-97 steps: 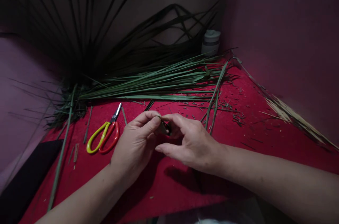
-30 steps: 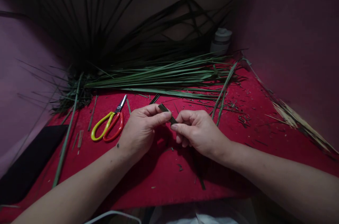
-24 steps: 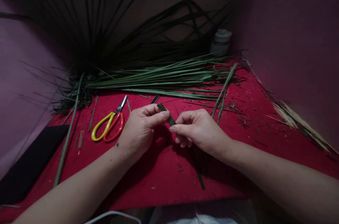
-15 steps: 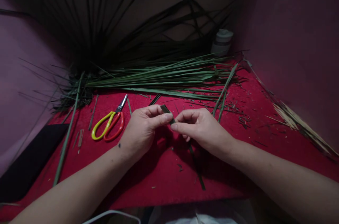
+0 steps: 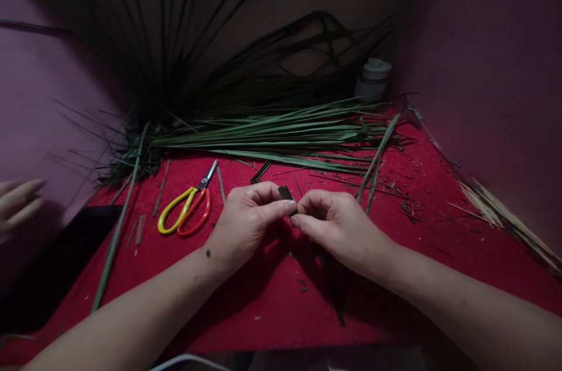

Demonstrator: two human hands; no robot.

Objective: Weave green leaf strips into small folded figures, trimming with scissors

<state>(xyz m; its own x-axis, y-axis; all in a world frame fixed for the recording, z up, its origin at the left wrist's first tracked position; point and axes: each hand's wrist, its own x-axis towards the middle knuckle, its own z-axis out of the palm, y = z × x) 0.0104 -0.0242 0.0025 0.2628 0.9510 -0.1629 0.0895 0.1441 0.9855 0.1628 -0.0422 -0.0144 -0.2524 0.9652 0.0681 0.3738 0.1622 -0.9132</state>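
A narrow dark green leaf strip is pinched between the thumb and fingers of my left hand. Close beside it, my right hand grips the same strip with thumb and forefinger, the two sets of fingertips almost touching. The strip's middle is hidden behind my right hand, and a dark tail appears to hang below, toward the table's front edge. To the left of my left hand lie scissors with one yellow and one red handle, blades pointing away from me.
Long green leaves lie across the back of the red cloth. A white container stands behind them. Pale stalks lie at the right edge. Another person's hand is over a black flat object at left.
Another person's hand has come in at the left edge. The view has shifted slightly, and less of the strip shows above my left thumb. Both my hands keep their pinch.
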